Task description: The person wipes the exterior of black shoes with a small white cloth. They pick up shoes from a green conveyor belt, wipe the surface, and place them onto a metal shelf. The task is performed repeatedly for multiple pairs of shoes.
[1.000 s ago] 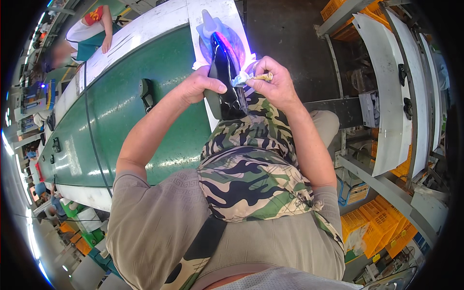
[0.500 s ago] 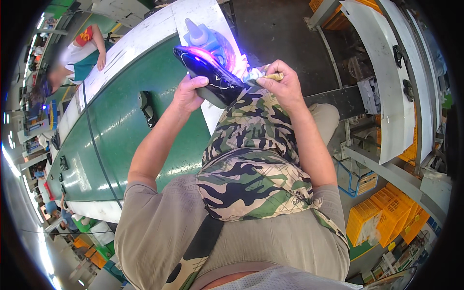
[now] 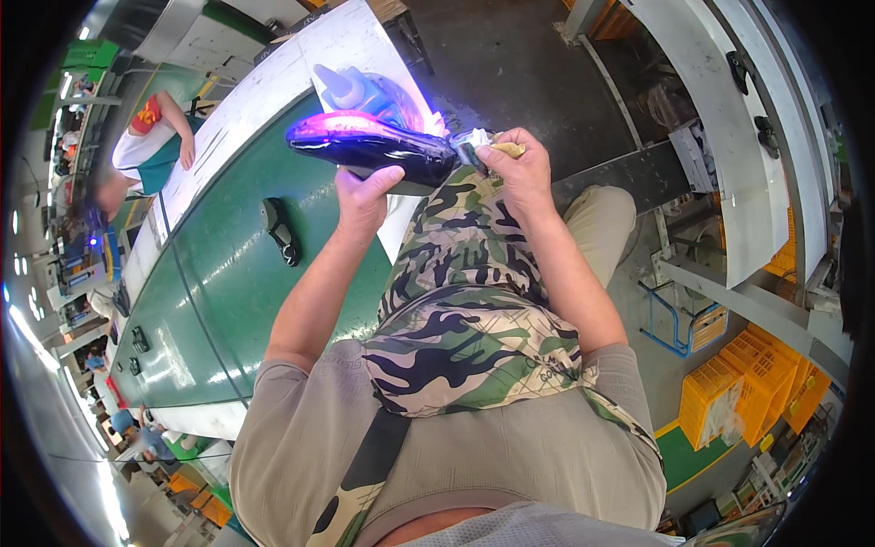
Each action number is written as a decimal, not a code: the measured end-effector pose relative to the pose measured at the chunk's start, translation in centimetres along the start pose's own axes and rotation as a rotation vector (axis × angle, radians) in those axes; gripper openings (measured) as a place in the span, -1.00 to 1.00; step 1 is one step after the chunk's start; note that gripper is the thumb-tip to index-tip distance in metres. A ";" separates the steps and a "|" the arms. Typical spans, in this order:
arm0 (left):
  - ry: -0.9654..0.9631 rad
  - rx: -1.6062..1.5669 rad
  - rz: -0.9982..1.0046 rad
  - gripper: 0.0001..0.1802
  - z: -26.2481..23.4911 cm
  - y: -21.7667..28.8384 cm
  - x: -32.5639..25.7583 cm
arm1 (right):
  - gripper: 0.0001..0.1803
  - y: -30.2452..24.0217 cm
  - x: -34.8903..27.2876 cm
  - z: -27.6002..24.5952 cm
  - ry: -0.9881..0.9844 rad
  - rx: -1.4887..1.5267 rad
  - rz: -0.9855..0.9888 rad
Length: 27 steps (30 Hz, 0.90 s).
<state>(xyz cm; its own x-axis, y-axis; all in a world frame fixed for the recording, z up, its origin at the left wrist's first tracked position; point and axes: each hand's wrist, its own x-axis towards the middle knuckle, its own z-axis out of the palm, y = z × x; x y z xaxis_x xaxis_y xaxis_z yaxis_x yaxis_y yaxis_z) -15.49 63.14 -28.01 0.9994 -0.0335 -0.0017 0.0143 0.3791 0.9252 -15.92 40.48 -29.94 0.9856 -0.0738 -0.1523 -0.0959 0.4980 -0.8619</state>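
A glossy black shoe lies almost level in my left hand, whose thumb and fingers are closed around its near side. Purple-pink light shines along the shoe's upper edge. My right hand pinches what looks like a small brush with a tan handle. Its whitish head is at the right-hand end of the shoe; whether it touches is hard to make out. Just behind the shoe stands a blue bottle with a pointed nozzle, lit by the same glow.
On my left runs a green conveyor belt with a black shoe on it and smaller-looking shoes farther along. A person stands across the belt. To my right are a white rack and orange crates.
The shoe has turned from steeply slanted to nearly level, its far end swinging left and down. The brush stays by its right-hand end. My view has shifted slightly.
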 end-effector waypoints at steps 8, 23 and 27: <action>-0.007 0.356 0.165 -0.44 3.6 -1.1 0.4 | -0.82 0.0 -0.2 -1.3 0.185 0.003 -0.026; -0.410 0.475 0.166 -0.31 16.5 1.9 7.6 | -0.77 -4.3 0.7 -9.9 0.345 0.575 -0.198; -0.497 0.481 0.298 -0.34 24.5 4.5 12.6 | -0.79 1.1 2.0 -16.2 0.523 0.589 -0.181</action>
<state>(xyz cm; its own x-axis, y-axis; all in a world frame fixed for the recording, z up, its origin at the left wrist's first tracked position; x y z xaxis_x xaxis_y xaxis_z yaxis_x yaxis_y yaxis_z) -3.59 41.78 -14.57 0.8261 -0.4488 0.3408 -0.3833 -0.0043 0.9236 -16.34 26.85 -39.03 0.7719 -0.5194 -0.3667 0.2921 0.8020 -0.5210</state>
